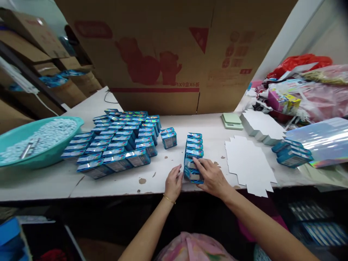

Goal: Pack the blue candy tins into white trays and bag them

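In front of me on the white table stands a short row of small blue boxes point(194, 146), its left side edged by what looks like a thin blue tray wall. My right hand point(214, 179) rests on the nearer end of the row, its fingers on a small blue box point(195, 176). Along the left side of the row, my left hand point(174, 183) has its fingers stretched out, close to or touching the edge. Two more blue boxes point(169, 139) stand apart, to the left of the row. Further left, many similar boxes point(116, 139) are packed in rows.
A teal basin point(49, 159) of pale blue pieces sits far left. Flat white cardboard blanks point(248, 163), a stack of them point(262, 125) and a pale green scale point(231, 120) lie right, with more blue boxes point(293, 156). A large carton point(163, 98) blocks the back.
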`<state>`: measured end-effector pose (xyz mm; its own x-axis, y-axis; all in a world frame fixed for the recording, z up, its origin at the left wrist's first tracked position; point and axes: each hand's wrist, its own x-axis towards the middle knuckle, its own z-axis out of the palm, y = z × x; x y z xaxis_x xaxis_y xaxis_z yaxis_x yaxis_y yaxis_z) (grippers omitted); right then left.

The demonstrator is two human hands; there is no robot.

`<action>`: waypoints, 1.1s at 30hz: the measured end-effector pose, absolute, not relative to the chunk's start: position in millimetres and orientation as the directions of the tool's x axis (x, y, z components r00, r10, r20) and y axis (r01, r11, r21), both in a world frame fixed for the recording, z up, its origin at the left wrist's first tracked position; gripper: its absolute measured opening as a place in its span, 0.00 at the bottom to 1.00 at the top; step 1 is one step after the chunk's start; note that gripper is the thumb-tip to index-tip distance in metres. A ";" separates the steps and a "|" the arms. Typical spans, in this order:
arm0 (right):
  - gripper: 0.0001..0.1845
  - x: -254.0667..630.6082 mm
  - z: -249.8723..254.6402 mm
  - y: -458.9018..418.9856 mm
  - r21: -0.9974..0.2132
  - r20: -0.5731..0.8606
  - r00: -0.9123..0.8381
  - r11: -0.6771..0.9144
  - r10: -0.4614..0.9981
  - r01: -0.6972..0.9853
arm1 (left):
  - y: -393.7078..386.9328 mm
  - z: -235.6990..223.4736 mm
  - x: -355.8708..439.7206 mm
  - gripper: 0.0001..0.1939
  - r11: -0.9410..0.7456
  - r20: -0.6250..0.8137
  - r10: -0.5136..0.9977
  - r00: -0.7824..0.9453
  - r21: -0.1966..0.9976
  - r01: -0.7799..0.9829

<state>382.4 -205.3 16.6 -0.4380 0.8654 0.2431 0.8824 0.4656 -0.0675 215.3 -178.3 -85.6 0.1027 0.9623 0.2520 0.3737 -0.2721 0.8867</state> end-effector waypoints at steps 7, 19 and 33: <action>0.46 360.4 27.2 -198.4 0.079 0.122 -0.370 0.363 0.921 0.929 | -178.3 -93.1 225.9 0.16 -0.339 0.319 0.939 0.131 0.779 0.528; 0.43 366.8 22.9 -172.4 0.068 0.087 -0.322 0.316 0.943 0.946 | -178.5 -71.3 229.3 0.21 -0.389 0.112 0.921 0.373 0.288 0.875; 0.45 359.8 19.8 -168.2 0.056 0.071 -0.294 0.290 0.953 0.955 | -165.2 -59.2 229.3 0.17 -0.464 0.012 0.881 0.472 0.208 0.861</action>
